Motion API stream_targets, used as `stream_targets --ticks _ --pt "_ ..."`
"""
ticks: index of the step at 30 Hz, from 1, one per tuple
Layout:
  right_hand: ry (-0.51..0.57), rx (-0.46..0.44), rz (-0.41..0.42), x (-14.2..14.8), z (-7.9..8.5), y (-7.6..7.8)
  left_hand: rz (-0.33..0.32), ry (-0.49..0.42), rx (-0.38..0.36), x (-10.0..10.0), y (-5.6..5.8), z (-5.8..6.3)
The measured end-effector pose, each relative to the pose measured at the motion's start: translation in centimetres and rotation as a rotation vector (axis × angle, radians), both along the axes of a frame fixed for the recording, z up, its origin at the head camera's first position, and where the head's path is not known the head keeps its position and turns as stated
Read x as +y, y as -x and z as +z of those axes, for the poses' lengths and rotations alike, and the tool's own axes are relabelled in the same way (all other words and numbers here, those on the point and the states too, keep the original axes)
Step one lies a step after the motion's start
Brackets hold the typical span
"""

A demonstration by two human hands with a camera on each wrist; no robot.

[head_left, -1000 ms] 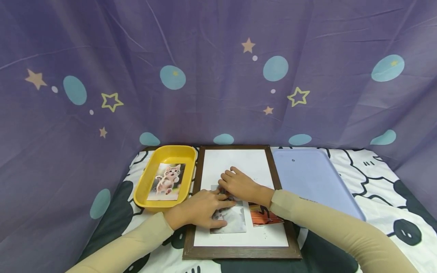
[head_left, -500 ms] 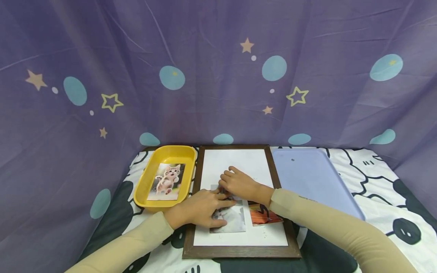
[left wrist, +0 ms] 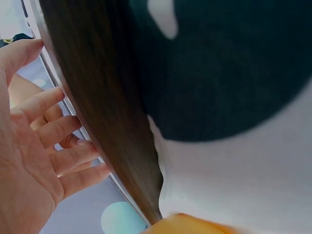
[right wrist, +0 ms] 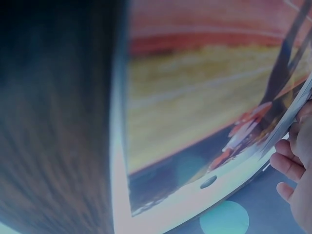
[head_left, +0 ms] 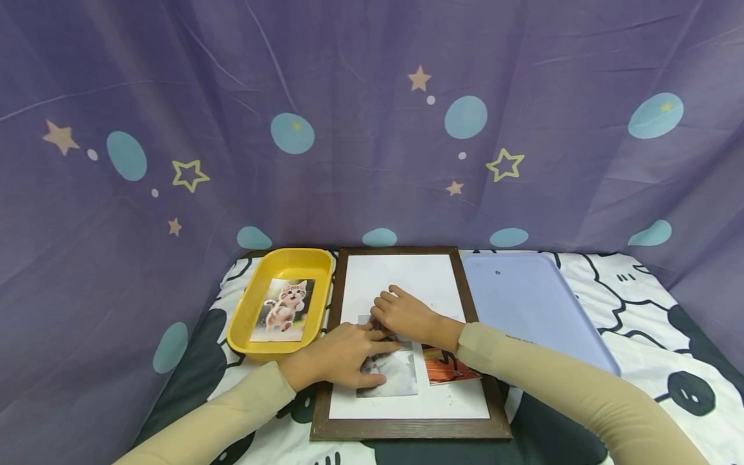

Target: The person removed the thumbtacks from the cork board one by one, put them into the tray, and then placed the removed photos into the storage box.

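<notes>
A brown wooden frame (head_left: 413, 429) with a white board (head_left: 401, 278) inside lies in front of me. My left hand (head_left: 344, 354) rests, fingers spread, on a grey-and-white photo (head_left: 391, 382) at the board's lower middle; its image is mostly covered. Just above, my right hand (head_left: 407, 318) bends its fingers over that photo's upper part, close to the left fingertips. Whatever may sit between the right thumb and fingers is hidden. An orange-red photo (head_left: 447, 369) with dark leg shapes lies on the board under the right wrist, and it fills much of the right wrist view.
Left of the frame stands a yellow tray (head_left: 238, 329) holding a kitten photo (head_left: 285, 310). A pale blue tray (head_left: 523, 290) lies on the right. Black-and-white patterned cloth (head_left: 657, 349) covers the surface. Behind hangs a purple curtain (head_left: 360, 181).
</notes>
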State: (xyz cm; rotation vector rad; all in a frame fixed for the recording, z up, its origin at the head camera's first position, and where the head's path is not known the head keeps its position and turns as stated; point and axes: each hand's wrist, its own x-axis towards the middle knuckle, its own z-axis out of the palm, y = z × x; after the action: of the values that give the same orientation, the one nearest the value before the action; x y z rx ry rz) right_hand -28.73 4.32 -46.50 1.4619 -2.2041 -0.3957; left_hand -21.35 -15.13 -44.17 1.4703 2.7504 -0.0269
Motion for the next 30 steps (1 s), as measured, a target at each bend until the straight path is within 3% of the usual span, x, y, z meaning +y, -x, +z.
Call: stream_targets --ticks 11,30 --pt "-0.023 0.005 -0.018 -0.08 0.16 -0.2 -0.005 -0.001 0.016 -0.08 0.16 -0.47" --pt "0.01 -0.011 -0.027 -0.05 0.4 -0.4 0.001 -0.003 0.017 -0.05 -0.03 -0.29"
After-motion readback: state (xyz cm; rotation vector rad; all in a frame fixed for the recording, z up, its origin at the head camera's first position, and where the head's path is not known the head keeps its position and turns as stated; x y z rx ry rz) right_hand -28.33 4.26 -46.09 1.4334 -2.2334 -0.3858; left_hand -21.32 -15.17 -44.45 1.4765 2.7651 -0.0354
